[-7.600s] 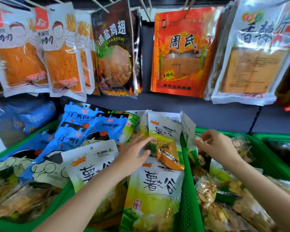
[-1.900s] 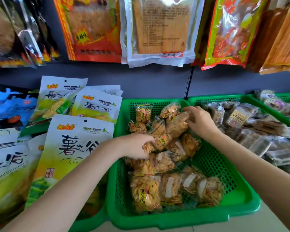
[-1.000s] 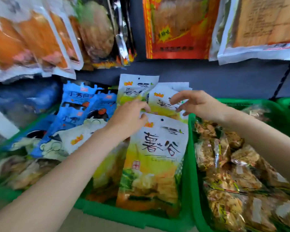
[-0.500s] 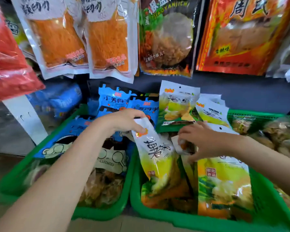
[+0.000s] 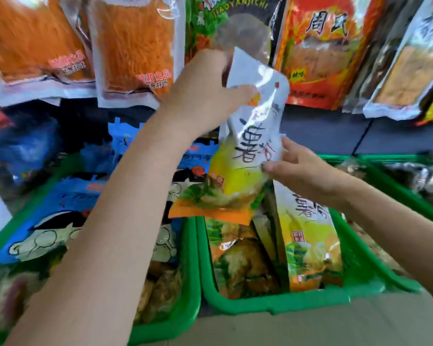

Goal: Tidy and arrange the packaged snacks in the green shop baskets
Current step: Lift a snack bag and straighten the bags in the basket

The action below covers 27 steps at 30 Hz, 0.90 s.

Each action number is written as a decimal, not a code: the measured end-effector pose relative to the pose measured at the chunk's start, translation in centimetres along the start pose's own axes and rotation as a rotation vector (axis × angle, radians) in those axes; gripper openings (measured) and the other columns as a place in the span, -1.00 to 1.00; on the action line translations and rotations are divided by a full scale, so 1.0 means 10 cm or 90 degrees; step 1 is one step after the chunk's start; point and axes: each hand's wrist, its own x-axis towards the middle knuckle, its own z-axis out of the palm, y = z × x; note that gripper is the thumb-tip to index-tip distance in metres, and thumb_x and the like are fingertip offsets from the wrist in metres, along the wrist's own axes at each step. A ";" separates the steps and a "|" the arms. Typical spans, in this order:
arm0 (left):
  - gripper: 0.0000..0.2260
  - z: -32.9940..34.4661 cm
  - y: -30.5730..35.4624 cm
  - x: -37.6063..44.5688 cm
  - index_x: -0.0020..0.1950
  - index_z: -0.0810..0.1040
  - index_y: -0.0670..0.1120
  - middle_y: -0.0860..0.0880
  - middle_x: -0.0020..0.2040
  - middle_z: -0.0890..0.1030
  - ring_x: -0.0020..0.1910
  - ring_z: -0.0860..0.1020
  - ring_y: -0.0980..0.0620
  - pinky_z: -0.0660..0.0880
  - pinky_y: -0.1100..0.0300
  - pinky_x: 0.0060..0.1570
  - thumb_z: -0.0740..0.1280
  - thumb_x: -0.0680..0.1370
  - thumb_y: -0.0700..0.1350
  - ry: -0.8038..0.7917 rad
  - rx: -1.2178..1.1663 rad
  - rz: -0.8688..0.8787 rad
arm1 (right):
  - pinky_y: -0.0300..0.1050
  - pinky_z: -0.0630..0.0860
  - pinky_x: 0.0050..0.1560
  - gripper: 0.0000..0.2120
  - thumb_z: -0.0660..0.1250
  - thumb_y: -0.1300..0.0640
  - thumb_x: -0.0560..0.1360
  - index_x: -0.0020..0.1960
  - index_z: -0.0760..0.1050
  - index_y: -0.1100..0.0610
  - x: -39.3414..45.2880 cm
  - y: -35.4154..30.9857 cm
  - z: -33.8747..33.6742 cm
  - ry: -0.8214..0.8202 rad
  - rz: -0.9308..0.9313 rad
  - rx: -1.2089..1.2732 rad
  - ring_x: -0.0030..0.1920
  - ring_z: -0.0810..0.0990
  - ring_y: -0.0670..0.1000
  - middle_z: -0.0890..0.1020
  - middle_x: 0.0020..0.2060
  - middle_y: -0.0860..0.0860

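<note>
My left hand (image 5: 205, 96) grips the top edge of a white, yellow and green snack bag (image 5: 243, 158) and holds it up above the middle green basket (image 5: 273, 307). My right hand (image 5: 303, 171) pinches the bag's right side at mid height. Below, two more bags of the same kind (image 5: 308, 240) lie in that basket. The left green basket (image 5: 190, 283) holds blue and white snack bags (image 5: 68, 203), partly hidden by my left forearm.
Large packets hang on hooks above: orange ones (image 5: 133, 46) at the left, a dark one (image 5: 235, 23) in the middle, a red-orange one (image 5: 325, 51) at the right. A third green basket (image 5: 410, 196) with clear-wrapped snacks stands at the right. The pale shelf edge (image 5: 310, 328) runs along the front.
The snack bag that my left hand held low in the middle basket is now lifted well above it. My right hand has moved up to its side.
</note>
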 end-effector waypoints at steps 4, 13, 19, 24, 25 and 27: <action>-0.79 0.22 -0.15 -0.03 0.08 0.54 -0.13 0.05 -0.14 0.57 -0.17 0.55 0.19 0.44 0.30 -0.15 0.36 0.47 -0.15 0.101 -0.100 -0.084 | -0.14 0.61 -0.29 -0.62 0.42 0.23 0.29 0.10 0.51 0.19 -0.06 -0.27 -0.20 0.115 -0.022 -0.001 -0.24 0.67 -0.01 0.71 -0.16 0.02; -0.56 0.56 -0.91 -0.64 0.41 0.28 -0.08 -0.12 0.36 0.34 0.35 0.32 -0.16 0.33 0.01 0.28 0.25 0.55 -0.07 -0.459 0.423 -0.325 | 0.02 0.55 -0.24 -0.49 0.37 0.33 0.44 0.32 0.26 0.28 -0.38 0.46 -0.20 0.312 0.230 -0.315 -0.13 0.55 0.11 0.50 -0.05 0.13; -0.54 0.58 -1.11 -0.81 0.50 0.14 0.15 0.01 0.55 -0.18 0.51 -0.19 -0.21 0.05 -0.19 0.45 0.15 0.61 -0.04 -0.529 0.496 -0.335 | 0.14 0.50 0.09 -0.64 0.37 0.25 0.38 0.18 0.49 0.18 -0.19 0.33 0.10 0.116 -0.267 -0.885 0.03 0.52 0.23 0.52 0.08 0.14; -0.56 0.52 -1.28 -0.77 0.48 0.14 0.20 -0.04 0.55 -0.23 0.52 -0.15 -0.20 0.16 -0.14 0.43 0.09 0.63 -0.08 -0.499 0.510 -0.311 | 0.08 0.21 0.40 -0.70 0.09 0.13 0.61 0.29 0.44 0.08 -0.14 0.64 0.65 -0.379 -0.106 -0.939 0.27 0.38 0.10 0.44 0.27 0.10; -0.57 0.51 -1.31 -0.77 0.49 0.13 0.19 -0.04 0.55 -0.23 0.52 -0.16 -0.19 0.15 -0.13 0.44 0.08 0.64 -0.08 -0.495 0.504 -0.317 | 0.10 0.21 0.40 -0.66 0.09 0.11 0.61 0.37 0.35 0.03 -0.11 0.70 0.65 -0.399 -0.090 -0.997 0.35 0.29 0.13 0.32 0.38 0.10; -0.56 0.50 -1.34 -0.75 0.50 0.13 0.16 -0.05 0.55 -0.23 0.52 -0.18 -0.18 0.11 -0.12 0.46 0.07 0.64 -0.10 -0.495 0.492 -0.327 | 0.15 0.13 0.41 -0.58 0.08 -0.03 0.60 0.45 0.20 -0.08 -0.06 0.79 0.58 -0.413 -0.110 -1.108 0.45 0.10 0.16 0.09 0.50 0.04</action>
